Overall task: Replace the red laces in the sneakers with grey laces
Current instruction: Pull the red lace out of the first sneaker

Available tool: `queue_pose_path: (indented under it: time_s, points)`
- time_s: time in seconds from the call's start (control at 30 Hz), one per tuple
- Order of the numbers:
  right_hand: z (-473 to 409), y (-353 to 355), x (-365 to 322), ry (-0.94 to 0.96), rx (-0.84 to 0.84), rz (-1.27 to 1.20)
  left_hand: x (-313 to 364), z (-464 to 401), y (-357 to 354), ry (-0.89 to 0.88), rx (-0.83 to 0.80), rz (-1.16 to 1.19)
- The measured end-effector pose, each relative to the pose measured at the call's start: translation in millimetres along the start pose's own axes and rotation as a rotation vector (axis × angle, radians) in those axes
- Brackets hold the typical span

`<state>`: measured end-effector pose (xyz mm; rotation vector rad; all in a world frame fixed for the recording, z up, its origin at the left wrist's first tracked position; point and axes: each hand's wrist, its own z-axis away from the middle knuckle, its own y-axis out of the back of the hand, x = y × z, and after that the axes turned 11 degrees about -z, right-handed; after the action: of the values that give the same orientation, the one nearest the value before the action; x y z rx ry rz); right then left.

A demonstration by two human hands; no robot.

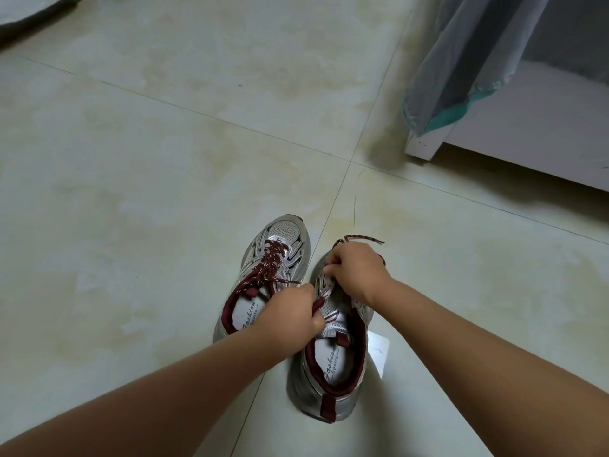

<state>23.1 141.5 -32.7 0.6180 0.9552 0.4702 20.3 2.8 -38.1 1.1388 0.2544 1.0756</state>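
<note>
Pinching dark red speckled lace [361,239] on right silver mesh sneaker [333,357]: left hand [291,319], right hand [357,272]; bare tile floor [164,192] frame-left.

Two sneakers side by side on the floor [164,192], toes pointing away: left sneaker [263,275] slightly farther off, right sneaker [333,367] nearer. Left hand [293,319] between the two, over the left sneaker's opening. Right hand [354,270] on the front part of the right sneaker, with a lace end [362,239] lying just beyond it on the floor. White sheet [379,352] under the right sneaker's right side. Cabinet base [527,143] far right, cloth [468,61] hanging before it. Rounded object [26,11] at far left corner.
</note>
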Motion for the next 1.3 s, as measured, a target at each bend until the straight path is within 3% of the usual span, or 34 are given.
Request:
queue_pose_path:
  time_s: [0.23, 0.4, 0.53, 0.73, 0.83, 0.97, 1.03, 1.13, 1.3]
  points:
    - [-7, 15, 0, -0.18, 0.122, -0.357, 1, 1, 2, -0.01, -0.002, 0.011]
    - [-2, 23, 9, -0.138, 0.094, 0.202, 0, 0, 1, -0.015, -0.008, 0.006]
    - [0, 19, 8, 0.037, -0.05, 0.202, -1, -2, -1, -0.013, -0.005, 0.005]
    - [0, 6, -1, 0.032, -0.066, 0.122, -1, -1, -2, -0.008, 0.004, 0.0]
    - [-2, 9, 1, 0.029, 0.14, -0.183, -1, 0, -1, -0.012, 0.009, 0.007]
    - [-9, 44, 3, -0.093, 0.578, -0.885, -2, -1, -1, -0.015, -0.003, 0.006]
    - [-10, 67, 7, -0.112, 0.691, -0.961, -2, -1, -2, -0.015, -0.003, 0.001]
    - [-6, 79, 15, -0.102, 0.536, -0.619, -1, -1, -1, -0.014, 0.0, 0.003]
    - [18, 44, 31, 0.06, -0.06, 0.023, 0, -1, -1, -0.018, 0.005, -0.016]
